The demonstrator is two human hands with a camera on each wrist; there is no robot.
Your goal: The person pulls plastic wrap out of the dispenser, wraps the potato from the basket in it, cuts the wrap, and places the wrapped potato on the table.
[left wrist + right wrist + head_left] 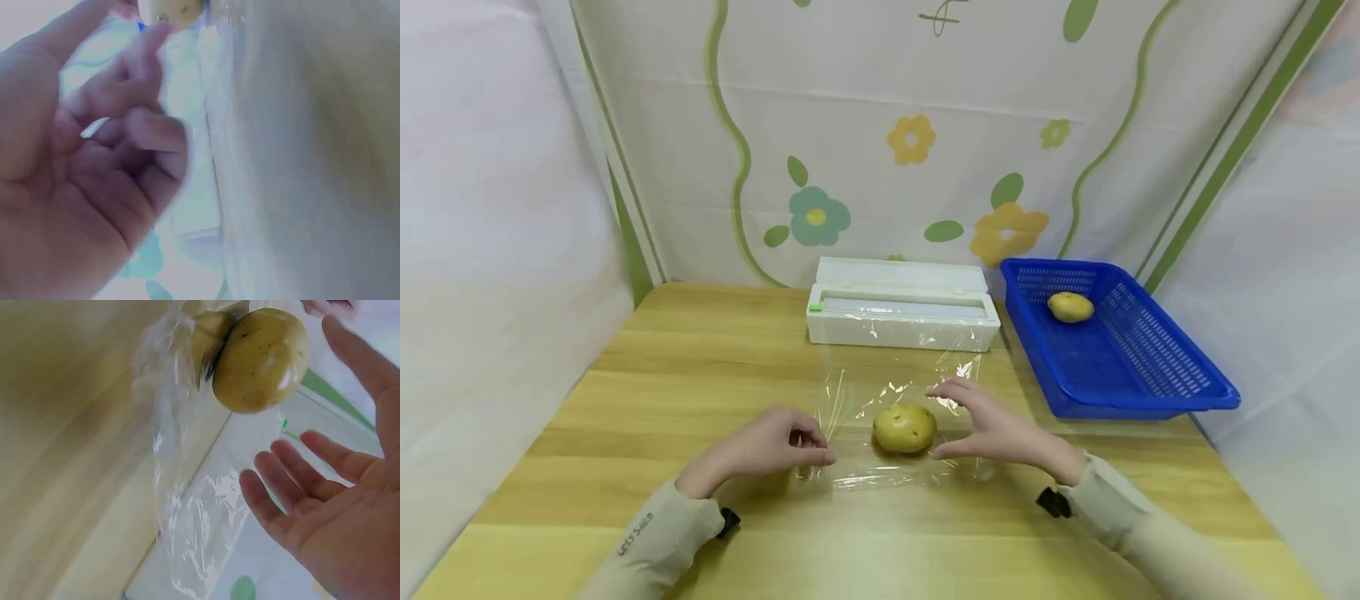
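A yellow potato (904, 428) lies on a sheet of clear plastic wrap (880, 479) spread over the wooden table. The wrap runs back to a white dispenser box (902, 333) with its lid up and a roll inside. My right hand (992, 425) is just right of the potato, thumb and fingers spread apart; the right wrist view shows its palm bare beside the potato (261, 361). At the wrap's left front corner is my left hand (775, 442), with loosely bent fingers. In the left wrist view nothing shows between those fingers (156, 134).
A blue plastic basket (1150, 407) stands at the right, with another potato (1070, 307) in its far end. Behind the table (700, 350) hangs a white cloth (880, 50) printed with flowers. Similar pale cloth closes off both sides.
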